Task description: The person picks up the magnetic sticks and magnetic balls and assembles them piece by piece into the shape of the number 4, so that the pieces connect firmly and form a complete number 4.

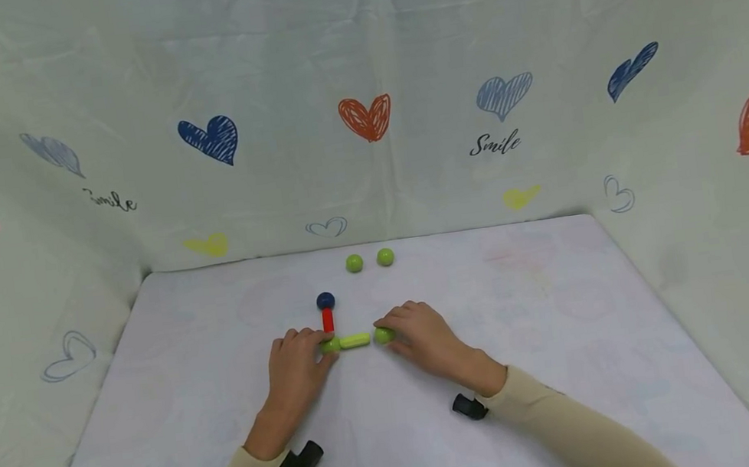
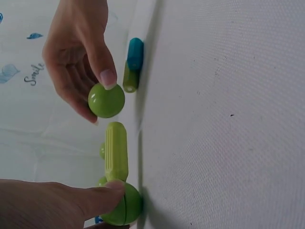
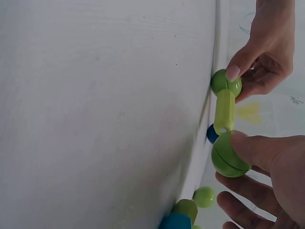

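My left hand (image 1: pixel 296 367) pinches a green ball (image 1: pixel 330 345) between thumb and fingers. From that ball a ribbed yellow-green rod (image 1: pixel 355 340) points right, and a red rod (image 1: pixel 327 320) runs back to a dark blue ball (image 1: pixel 325 301). Another green ball (image 1: pixel 384 335), with a seam round it, is pinched by my right hand (image 1: pixel 428 340) just off the rod's right end. In the left wrist view a small gap shows between this ball (image 2: pixel 106 101) and the rod (image 2: pixel 116 150).
Two loose green balls (image 1: pixel 354 263) lie near the table's back edge. A blue rod (image 2: pixel 135 54) and an olive-green rod (image 2: pixel 130 80) lie beyond the right hand, hidden in the head view. A cloth printed with hearts hangs behind the white table (image 1: pixel 535 300).
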The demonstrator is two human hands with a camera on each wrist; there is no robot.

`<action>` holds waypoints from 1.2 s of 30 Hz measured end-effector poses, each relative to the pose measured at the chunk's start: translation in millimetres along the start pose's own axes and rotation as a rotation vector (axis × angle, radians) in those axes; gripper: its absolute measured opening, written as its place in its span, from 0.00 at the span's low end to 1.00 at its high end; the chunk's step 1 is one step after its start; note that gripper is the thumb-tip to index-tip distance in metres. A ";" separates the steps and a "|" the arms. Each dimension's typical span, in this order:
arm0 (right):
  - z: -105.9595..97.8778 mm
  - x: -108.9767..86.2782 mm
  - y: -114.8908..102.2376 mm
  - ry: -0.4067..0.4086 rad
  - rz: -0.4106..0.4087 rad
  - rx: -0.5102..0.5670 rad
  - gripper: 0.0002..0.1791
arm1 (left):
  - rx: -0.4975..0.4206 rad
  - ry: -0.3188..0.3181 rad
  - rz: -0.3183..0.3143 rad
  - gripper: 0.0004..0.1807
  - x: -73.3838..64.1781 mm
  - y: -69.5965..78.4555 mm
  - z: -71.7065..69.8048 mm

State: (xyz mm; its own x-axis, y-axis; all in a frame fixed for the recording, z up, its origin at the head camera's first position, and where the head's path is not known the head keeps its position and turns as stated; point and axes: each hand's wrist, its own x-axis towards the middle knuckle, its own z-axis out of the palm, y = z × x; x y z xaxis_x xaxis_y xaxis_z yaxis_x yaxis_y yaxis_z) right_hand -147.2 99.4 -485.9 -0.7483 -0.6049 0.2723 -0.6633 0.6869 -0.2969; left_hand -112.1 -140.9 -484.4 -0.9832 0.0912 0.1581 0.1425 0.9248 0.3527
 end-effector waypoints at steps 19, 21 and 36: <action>8.6 6.0 -6.3 -0.019 0.010 -0.005 0.18 | -0.006 -0.029 0.003 0.19 1.9 -2.1 -2.5; 8.7 5.0 -6.8 -0.018 0.008 -0.010 0.18 | -0.008 -0.031 0.003 0.19 1.7 -2.4 -2.5; -8.7 -11.3 16.2 0.032 0.102 0.010 0.18 | -0.020 -0.031 0.003 0.20 1.9 -3.2 -0.2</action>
State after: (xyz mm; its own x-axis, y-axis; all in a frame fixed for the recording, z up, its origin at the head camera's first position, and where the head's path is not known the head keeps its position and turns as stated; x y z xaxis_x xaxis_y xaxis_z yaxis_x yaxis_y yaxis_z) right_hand -149.4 120.8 -485.8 -0.8113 -0.5188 0.2696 -0.5841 0.7400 -0.3335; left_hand -114.4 -143.8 -485.0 -0.9858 0.1056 0.1306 0.1474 0.9169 0.3710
